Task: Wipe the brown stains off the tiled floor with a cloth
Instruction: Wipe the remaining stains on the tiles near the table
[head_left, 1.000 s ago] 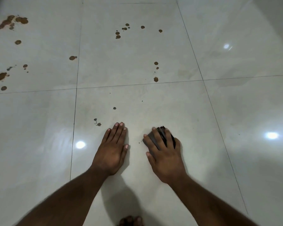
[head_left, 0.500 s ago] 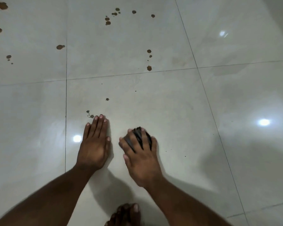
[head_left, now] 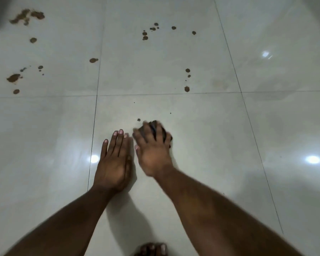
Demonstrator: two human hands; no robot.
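Left hand (head_left: 115, 159) flat, fingers spread on the tiled floor (head_left: 211, 145); blurred right hand (head_left: 152, 145) apparently clutches dark cloth (head_left: 156, 129), whose soiled wad risks smearing nearby brown stains (head_left: 139, 119).

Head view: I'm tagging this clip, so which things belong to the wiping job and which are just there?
Job:
- cloth, under the right hand
- brown stains, more at far left
- small spot just ahead of the cloth
- floor

Just there:
- left hand, flat on the floor
- foot
- light glare
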